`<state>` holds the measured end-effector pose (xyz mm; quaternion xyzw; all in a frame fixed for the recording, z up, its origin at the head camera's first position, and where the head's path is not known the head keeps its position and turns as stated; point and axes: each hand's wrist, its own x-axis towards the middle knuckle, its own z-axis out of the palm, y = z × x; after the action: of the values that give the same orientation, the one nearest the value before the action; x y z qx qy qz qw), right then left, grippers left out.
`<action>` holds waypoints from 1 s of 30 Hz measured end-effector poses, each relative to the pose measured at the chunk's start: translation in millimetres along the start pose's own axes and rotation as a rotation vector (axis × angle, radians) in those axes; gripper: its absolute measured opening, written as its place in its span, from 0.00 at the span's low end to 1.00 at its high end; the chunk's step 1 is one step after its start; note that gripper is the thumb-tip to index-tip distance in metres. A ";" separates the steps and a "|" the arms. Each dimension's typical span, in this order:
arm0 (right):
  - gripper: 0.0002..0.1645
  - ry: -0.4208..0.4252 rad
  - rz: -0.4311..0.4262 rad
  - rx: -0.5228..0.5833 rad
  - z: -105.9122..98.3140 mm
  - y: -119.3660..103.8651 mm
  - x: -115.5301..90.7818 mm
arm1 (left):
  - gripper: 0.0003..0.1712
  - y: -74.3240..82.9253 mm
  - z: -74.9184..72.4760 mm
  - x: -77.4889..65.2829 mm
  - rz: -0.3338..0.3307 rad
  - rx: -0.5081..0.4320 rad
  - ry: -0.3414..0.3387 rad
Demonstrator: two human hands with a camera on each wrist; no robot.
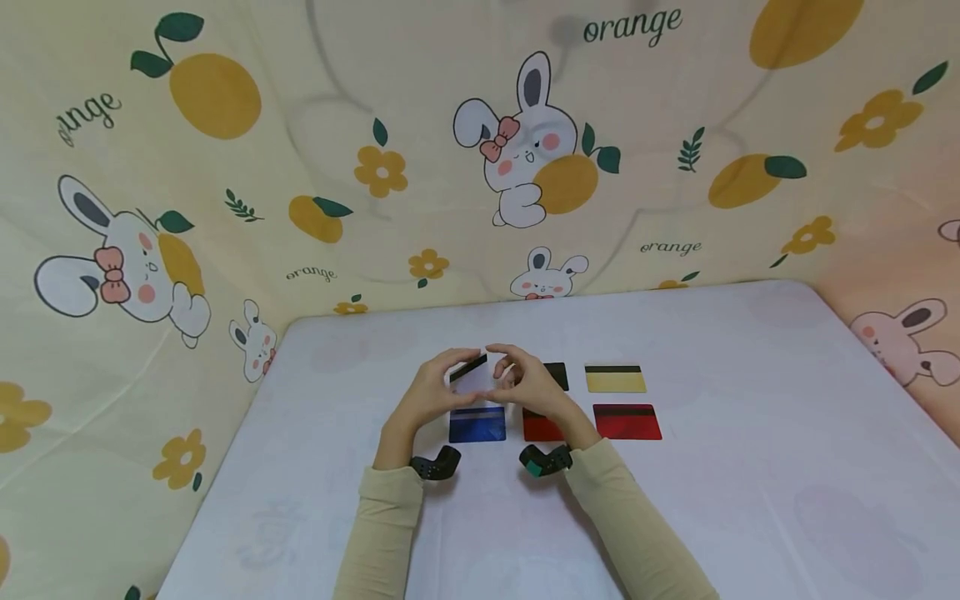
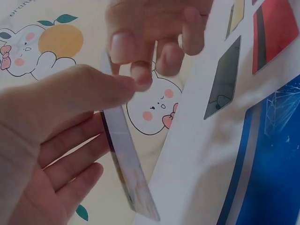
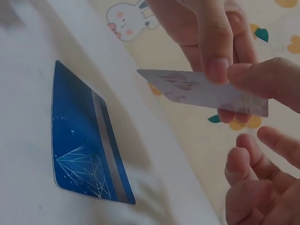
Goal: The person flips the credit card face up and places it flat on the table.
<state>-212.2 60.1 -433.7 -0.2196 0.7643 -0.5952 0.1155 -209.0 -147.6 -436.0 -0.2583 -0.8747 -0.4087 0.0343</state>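
My left hand (image 1: 431, 387) pinches a thin pale card (image 3: 187, 91) with a dark stripe, thumb on its printed pale face and fingers behind. The card is tilted, raised above the table. My right hand (image 1: 536, 387) is close at the card's other end. In the right wrist view its thumb (image 3: 253, 77) overlaps the card beside the left thumb, while its other fingers are loosely bent and apart from the card. A blue card (image 1: 477, 427) lies below the hands. The right hand partly covers a black card (image 1: 557, 375) and a red card (image 1: 543, 429).
To the right, a gold card (image 1: 615, 382) with a dark stripe lies behind a second red card (image 1: 627, 425). All rest flat on the white table (image 1: 750, 500). A curtain (image 1: 637, 100) printed with rabbits and oranges stands behind the table. Each wrist carries a small black camera (image 1: 438, 463).
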 end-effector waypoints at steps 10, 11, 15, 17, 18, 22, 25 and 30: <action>0.43 -0.008 0.114 0.137 0.0 21.8 5.5 | 0.34 2.1 -4.4 -0.5 -0.041 -0.096 0.055; 0.43 -0.008 0.127 0.146 0.9 22.3 5.5 | 0.34 2.3 -5.0 -0.9 -0.053 -0.112 0.059; 0.42 -0.028 0.150 0.166 6.4 23.8 5.3 | 0.33 3.7 -7.9 -2.8 -0.086 -0.162 0.067; 0.40 -0.042 0.151 0.174 9.3 23.8 5.3 | 0.33 4.9 -9.4 -3.3 -0.086 -0.191 0.069; 0.40 -0.048 0.146 0.180 10.5 23.9 5.5 | 0.34 5.7 -9.9 -3.2 -0.081 -0.202 0.071; 0.38 -0.065 0.138 0.205 14.6 23.5 6.6 | 0.34 9.2 -12.0 -2.0 -0.068 -0.240 0.077; 0.39 -0.079 0.145 0.224 16.5 23.6 7.2 | 0.35 11.6 -13.0 -1.1 -0.067 -0.251 0.071; 0.41 -0.087 0.154 0.246 17.9 22.7 7.1 | 0.35 14.3 -13.2 -0.6 -0.060 -0.261 0.068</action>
<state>-215.1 45.8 -459.7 -0.1699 0.6944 -0.6638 0.2197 -203.7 -149.9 -417.4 -0.2201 -0.8197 -0.5285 0.0178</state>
